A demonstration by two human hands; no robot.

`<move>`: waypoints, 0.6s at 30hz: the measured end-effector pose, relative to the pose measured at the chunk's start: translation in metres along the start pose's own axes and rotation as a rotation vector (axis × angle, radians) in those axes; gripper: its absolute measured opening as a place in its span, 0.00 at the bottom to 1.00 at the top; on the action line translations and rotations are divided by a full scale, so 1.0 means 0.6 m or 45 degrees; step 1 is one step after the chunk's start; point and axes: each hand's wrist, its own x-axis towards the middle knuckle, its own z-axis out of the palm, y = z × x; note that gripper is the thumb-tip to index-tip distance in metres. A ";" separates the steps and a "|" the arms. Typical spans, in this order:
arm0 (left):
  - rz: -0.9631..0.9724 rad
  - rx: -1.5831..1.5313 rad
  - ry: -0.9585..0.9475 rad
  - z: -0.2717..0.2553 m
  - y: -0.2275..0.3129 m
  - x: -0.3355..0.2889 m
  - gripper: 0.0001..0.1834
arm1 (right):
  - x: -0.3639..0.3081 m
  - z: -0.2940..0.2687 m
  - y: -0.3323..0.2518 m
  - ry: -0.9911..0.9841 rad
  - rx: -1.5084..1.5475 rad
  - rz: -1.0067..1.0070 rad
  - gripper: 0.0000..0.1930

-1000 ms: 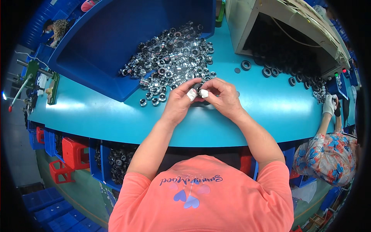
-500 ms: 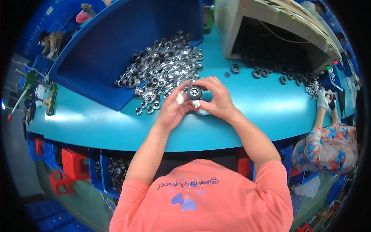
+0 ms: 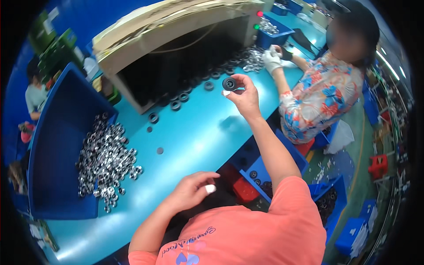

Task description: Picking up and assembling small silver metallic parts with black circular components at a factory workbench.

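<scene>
Head view is showing one turquoise surface [image 3: 194, 150] running diagonally from lower left to upper right, glare shining off its middle, while a green floor [image 3: 360, 128] is stretching along the right. One large blue bin [image 3: 53, 176] is standing at the left of the frame, and one heap of silver parts [image 3: 106, 163], too many to count, is lying across its open side. One pale box [image 3: 104, 55] with a dark opening is filling the top centre; at least four black rings [image 3: 176, 105] are lying before it, and two small dark discs [image 3: 160, 151] are resting nearer the frame's middle. One red light [image 3: 259, 14] and one green light [image 3: 256, 27] are glowing at its right end. One co-worker in a floral shirt [image 3: 327, 92] is working at upper right; another person [image 3: 33, 97] is showing at the left edge. One black wheel [image 3: 229, 84] is sitting raised over the surface, upper centre, pinched in the right grip [image 3: 246, 99]. The left grip [image 3: 193, 192], lower centre, is holding nothing, thumb and fingers standing apart.
</scene>
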 end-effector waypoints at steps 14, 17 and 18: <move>0.443 1.114 -0.643 0.173 -0.102 0.170 0.19 | 0.050 -0.093 0.137 0.248 -0.335 0.108 0.25; 0.295 1.171 -0.759 0.165 -0.115 0.172 0.21 | 0.061 -0.100 0.167 0.284 -0.447 0.095 0.26; 0.266 1.144 -0.782 0.160 -0.114 0.173 0.22 | 0.062 -0.103 0.175 0.286 -0.462 0.105 0.26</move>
